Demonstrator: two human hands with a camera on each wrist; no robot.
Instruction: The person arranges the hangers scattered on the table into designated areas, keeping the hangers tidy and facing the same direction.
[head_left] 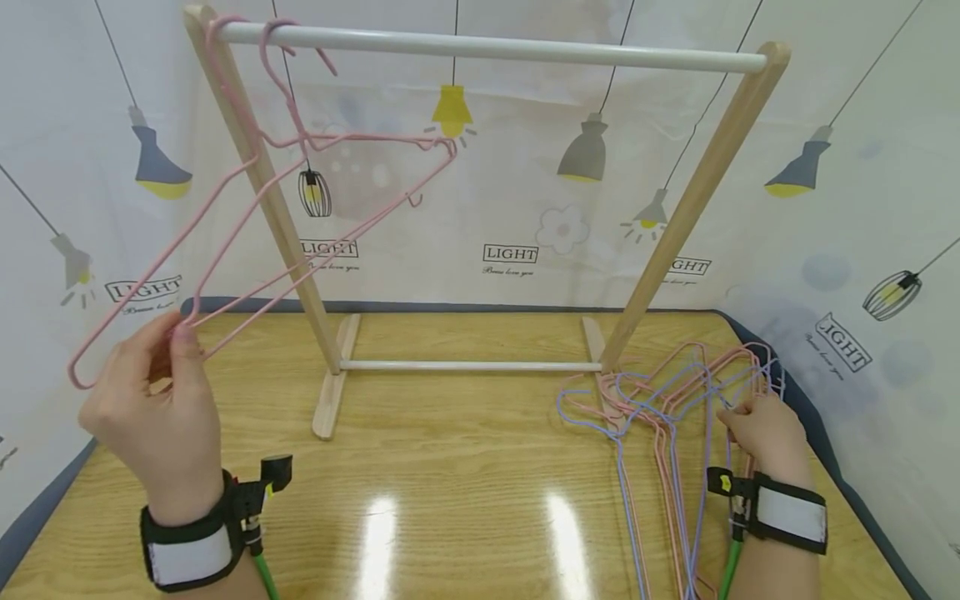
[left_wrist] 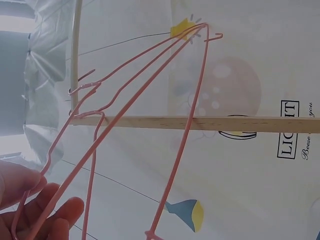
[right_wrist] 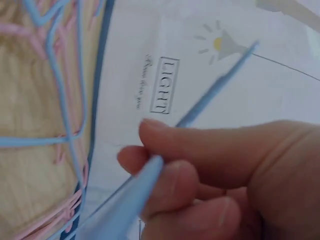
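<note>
Two pink clothes hangers hang by their hooks at the left end of the white rail [head_left: 495,47]. My left hand [head_left: 161,404] pinches the lower left corner of the front hanger [head_left: 228,243]; the other hanger [head_left: 150,268] hangs just behind. In the left wrist view, thumb and fingers are around the pink wire [left_wrist: 75,167]. At the right, my right hand [head_left: 767,429] is at the far side of a pile of pink and blue hangers. It pinches a blue hanger [right_wrist: 215,90] between thumb and fingers; much of that hanger's shape is hidden.
The rail belongs to a wooden stand with slanted posts [head_left: 690,208] and feet [head_left: 330,408] on a wood-grain table [head_left: 450,450]. Overlapping hangers [head_left: 662,454] lie by its right foot. A lamp-print cloth [head_left: 510,192] hangs behind and along both sides.
</note>
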